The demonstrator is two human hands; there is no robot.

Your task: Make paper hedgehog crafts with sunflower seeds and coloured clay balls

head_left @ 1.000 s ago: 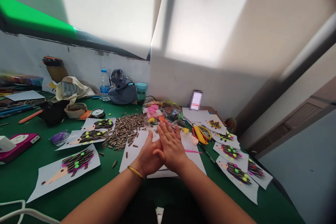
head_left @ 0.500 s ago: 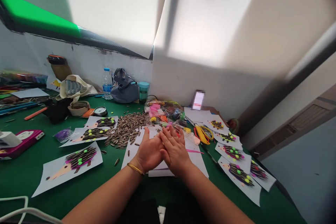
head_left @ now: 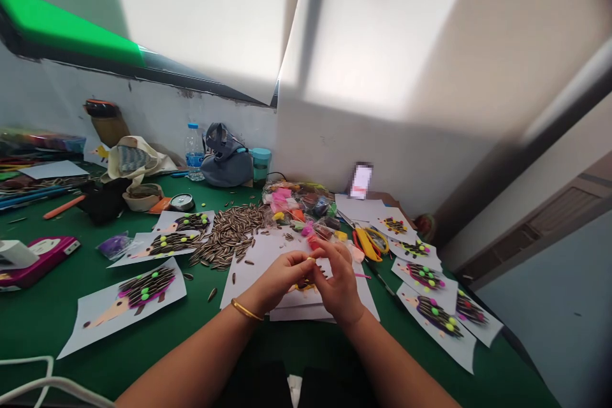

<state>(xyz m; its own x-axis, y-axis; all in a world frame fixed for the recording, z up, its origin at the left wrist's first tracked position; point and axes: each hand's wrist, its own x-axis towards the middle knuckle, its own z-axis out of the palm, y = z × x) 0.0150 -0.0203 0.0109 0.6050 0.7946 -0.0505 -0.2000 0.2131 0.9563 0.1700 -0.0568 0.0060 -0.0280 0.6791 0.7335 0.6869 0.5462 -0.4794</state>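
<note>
Over the white paper [head_left: 239,293] in front of me, both my hands meet. My left hand [head_left: 282,277] is closed in a pinch on a small yellow clay ball [head_left: 310,259]. My right hand [head_left: 342,287] curves beside it, its thumb and index finger apart and the index fingertip close to the ball. Beneath the hands, partly hidden, is a yellow hedgehog picture [head_left: 306,284] with dark seeds on it. A heap of striped sunflower seeds [head_left: 234,236] lies to the left of the paper, with a few loose seeds on the sheet.
Bags of coloured clay [head_left: 296,204] lie behind the paper, with yellow-handled scissors [head_left: 368,243] to their right. Finished hedgehog pictures stand to the left [head_left: 129,306] and right [head_left: 435,322]. A water bottle [head_left: 194,156] and a phone [head_left: 362,180] stand at the back.
My palms were pressed together, one over the other. They have come apart, and my left fingers now pinch the yellow ball, uncovering part of the hedgehog picture below.
</note>
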